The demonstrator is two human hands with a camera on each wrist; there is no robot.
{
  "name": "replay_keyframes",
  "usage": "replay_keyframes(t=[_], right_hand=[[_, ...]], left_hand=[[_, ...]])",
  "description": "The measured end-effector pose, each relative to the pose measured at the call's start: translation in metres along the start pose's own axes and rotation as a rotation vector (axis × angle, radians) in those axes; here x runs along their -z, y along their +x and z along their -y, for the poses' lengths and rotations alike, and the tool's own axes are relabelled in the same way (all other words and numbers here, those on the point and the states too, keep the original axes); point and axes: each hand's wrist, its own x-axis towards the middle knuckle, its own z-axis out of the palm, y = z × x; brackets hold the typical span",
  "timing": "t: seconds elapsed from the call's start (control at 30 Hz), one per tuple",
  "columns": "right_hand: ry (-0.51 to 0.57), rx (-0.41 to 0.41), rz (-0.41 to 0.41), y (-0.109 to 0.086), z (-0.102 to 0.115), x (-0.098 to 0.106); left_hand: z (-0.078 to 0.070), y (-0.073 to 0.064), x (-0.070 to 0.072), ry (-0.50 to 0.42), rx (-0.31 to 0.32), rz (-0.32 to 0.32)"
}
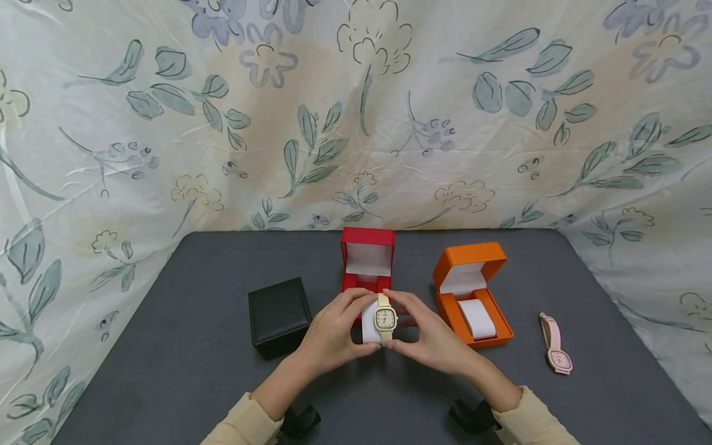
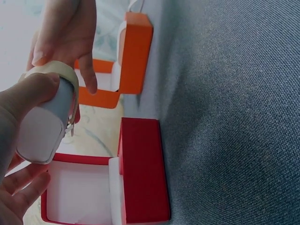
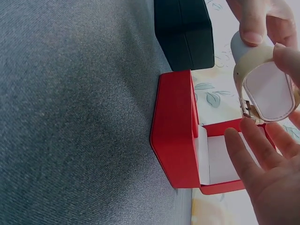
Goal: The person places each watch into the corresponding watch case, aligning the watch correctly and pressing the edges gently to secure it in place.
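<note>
A cream-strapped wristwatch (image 1: 385,319) is wrapped around a white cushion (image 1: 369,326), its square dial facing up. The left hand (image 1: 335,330) grips the cushion from the left, its thumb (image 2: 40,91) across the near side. From the right, the right hand (image 1: 434,341) holds the strapped end between thumb and fingers. Both wrist views show the metal buckle (image 3: 247,108) under the cushion, close to the right hand's fingers. Just behind the hands stands an open red watch box (image 1: 368,237) with a white-lined lid; its front is partly hidden by them.
To the left sits a closed black box (image 1: 279,309). An open orange box (image 1: 473,254) with a white cushion (image 1: 476,319) stands on the right. A pink wristwatch (image 1: 559,358) lies on the grey tabletop (image 1: 183,371) beyond it. Floral fabric (image 1: 311,179) hangs behind.
</note>
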Motion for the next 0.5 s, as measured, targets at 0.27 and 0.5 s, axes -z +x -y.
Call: replay_keyframes(t=[0.27, 0.5], right_hand=[[0.005, 0.054, -0.006, 0.0004, -0.0017, -0.0016], [0.007, 0.081, -0.001, 0.0007, -0.0036, -0.0034]], left_hand=[[-0.0035, 0.0008, 0.0007, -0.03, 0.004, 0.01], [-0.0039, 0.0007, -0.001, -0.037, -0.008, 0.012]])
